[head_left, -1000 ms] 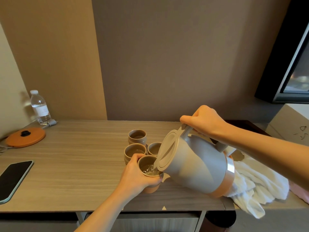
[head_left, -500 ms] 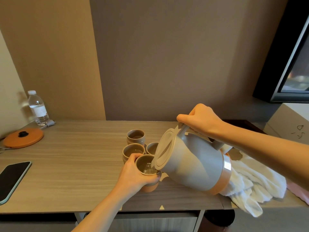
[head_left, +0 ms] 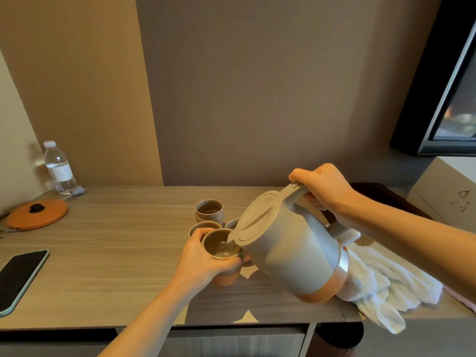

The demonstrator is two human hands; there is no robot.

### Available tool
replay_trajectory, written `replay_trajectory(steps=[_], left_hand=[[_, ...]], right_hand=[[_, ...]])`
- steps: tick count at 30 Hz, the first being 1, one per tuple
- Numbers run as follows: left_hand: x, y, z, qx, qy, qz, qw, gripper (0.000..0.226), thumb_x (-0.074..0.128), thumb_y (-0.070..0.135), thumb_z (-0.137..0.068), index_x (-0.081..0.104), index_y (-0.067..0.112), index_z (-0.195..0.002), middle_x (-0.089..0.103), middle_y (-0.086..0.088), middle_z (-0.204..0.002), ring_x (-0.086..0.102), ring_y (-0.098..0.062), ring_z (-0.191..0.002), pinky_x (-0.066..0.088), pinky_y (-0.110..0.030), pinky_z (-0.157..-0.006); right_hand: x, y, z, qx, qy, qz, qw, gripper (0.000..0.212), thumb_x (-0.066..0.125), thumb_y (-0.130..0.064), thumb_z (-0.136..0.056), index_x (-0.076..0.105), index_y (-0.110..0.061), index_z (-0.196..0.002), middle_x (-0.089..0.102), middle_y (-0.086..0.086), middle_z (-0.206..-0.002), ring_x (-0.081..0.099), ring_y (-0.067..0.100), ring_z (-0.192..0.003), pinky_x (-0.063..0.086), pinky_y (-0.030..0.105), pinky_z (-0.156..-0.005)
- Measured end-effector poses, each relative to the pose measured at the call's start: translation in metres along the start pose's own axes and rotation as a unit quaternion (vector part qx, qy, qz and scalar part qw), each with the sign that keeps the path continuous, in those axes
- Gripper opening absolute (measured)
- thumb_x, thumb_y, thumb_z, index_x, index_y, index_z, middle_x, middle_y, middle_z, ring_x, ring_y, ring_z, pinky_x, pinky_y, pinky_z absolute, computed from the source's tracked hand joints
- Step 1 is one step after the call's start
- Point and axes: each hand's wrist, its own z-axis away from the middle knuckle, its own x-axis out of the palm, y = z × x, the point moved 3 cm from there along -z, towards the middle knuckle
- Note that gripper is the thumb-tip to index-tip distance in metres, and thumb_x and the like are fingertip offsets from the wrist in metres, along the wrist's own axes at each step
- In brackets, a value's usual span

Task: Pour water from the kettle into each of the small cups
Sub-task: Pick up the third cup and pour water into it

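A grey kettle (head_left: pixel 288 248) with an orange band at its base hangs tilted to the left above the desk, held by its handle in my right hand (head_left: pixel 324 188). Its spout reaches over a small grey-brown cup (head_left: pixel 221 249) with water in it, which my left hand (head_left: pixel 203 258) grips from the left. Behind stand three more small cups: one at the back (head_left: pixel 208 211), one (head_left: pixel 203 225) half hidden by my left hand, one (head_left: pixel 231 224) mostly hidden by the kettle lid.
The wooden desk (head_left: pixel 116 253) runs to a front edge near me. A white towel (head_left: pixel 386 284) lies at the right, overhanging the edge. At the left lie a phone (head_left: pixel 19 274), an orange lid (head_left: pixel 37 213) and a water bottle (head_left: pixel 59 168). A white box (head_left: pixel 448 191) stands far right.
The kettle has been raised at its base and swung a little, its spout staying over the held cup. My left hand keeps its grip on the cup; the view has shifted slightly.
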Motion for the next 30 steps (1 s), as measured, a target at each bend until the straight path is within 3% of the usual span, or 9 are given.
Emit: replay_trajectory(steps=[6, 10, 18, 20, 23, 27, 30], left_hand=[[-0.01, 0.022, -0.013, 0.004, 0.005, -0.003, 1.0, 0.073, 0.097, 0.021, -0.051, 0.056, 0.028, -0.11, 0.063, 0.014, -0.102, 0.058, 0.002, -0.092, 0.045, -0.017, -0.07], [-0.011, 0.036, -0.023, 0.0, 0.019, -0.005, 1.0, 0.071, 0.096, 0.025, -0.054, 0.055, 0.027, -0.112, 0.06, 0.015, -0.102, 0.055, 0.001, -0.092, 0.044, -0.019, -0.067], [-0.003, 0.062, -0.058, -0.005, 0.027, -0.014, 1.0, 0.068, 0.093, 0.032, -0.059, 0.055, 0.022, -0.115, 0.057, 0.015, -0.097, 0.052, 0.002, -0.086, 0.041, -0.02, -0.064], [0.001, 0.065, -0.068, -0.014, 0.028, -0.007, 0.999, 0.069, 0.09, 0.036, -0.062, 0.052, 0.023, -0.118, 0.056, 0.012, -0.1, 0.053, -0.005, -0.089, 0.04, -0.02, -0.063], [0.01, 0.067, -0.086, -0.022, 0.028, -0.019, 0.999, 0.077, 0.086, 0.043, -0.067, 0.046, 0.024, -0.129, 0.054, 0.002, -0.118, 0.05, -0.018, -0.109, 0.043, -0.025, -0.07], [0.022, 0.069, -0.113, -0.021, 0.058, -0.054, 0.997, 0.101, 0.084, 0.044, -0.069, 0.029, 0.021, -0.15, 0.041, -0.005, -0.148, 0.042, -0.029, -0.132, 0.046, -0.041, -0.094], [0.033, 0.066, -0.132, -0.012, 0.058, -0.082, 0.995, 0.105, 0.084, 0.042, -0.069, 0.024, 0.021, -0.153, 0.035, -0.007, -0.153, 0.039, -0.031, -0.136, 0.042, -0.043, -0.102]], right_hand=[[-0.01, 0.016, 0.006, 0.05, 0.029, -0.152, 0.987, 0.035, 0.061, -0.026, -0.079, 0.046, -0.011, -0.051, 0.035, -0.001, -0.041, 0.028, 0.012, -0.038, 0.027, 0.025, -0.043], [-0.015, 0.026, 0.007, 0.087, 0.064, -0.209, 0.972, 0.029, 0.061, -0.031, -0.079, 0.055, -0.011, -0.058, 0.042, -0.003, -0.041, 0.035, 0.01, -0.042, 0.033, 0.027, -0.054], [-0.03, 0.048, 0.005, 0.116, 0.113, -0.287, 0.944, 0.028, 0.057, -0.031, -0.078, 0.054, -0.012, -0.058, 0.04, -0.001, -0.046, 0.031, 0.01, -0.043, 0.028, 0.025, -0.047], [-0.033, 0.055, 0.004, 0.123, 0.13, -0.304, 0.936, 0.029, 0.057, -0.03, -0.078, 0.052, -0.012, -0.056, 0.04, -0.002, -0.043, 0.032, 0.009, -0.041, 0.029, 0.025, -0.046], [-0.036, 0.063, 0.002, 0.13, 0.148, -0.322, 0.926, 0.03, 0.057, -0.029, -0.079, 0.053, -0.011, -0.055, 0.04, -0.003, -0.04, 0.032, 0.007, -0.038, 0.03, 0.025, -0.046], [-0.034, 0.077, 0.0, 0.143, 0.166, -0.336, 0.916, 0.03, 0.059, -0.028, -0.078, 0.053, -0.01, -0.054, 0.038, -0.003, -0.039, 0.029, 0.008, -0.035, 0.028, 0.026, -0.044], [-0.03, 0.091, -0.002, 0.149, 0.17, -0.355, 0.907, 0.029, 0.059, -0.026, -0.078, 0.054, -0.01, -0.056, 0.038, -0.001, -0.041, 0.029, 0.01, -0.039, 0.027, 0.025, -0.044]])
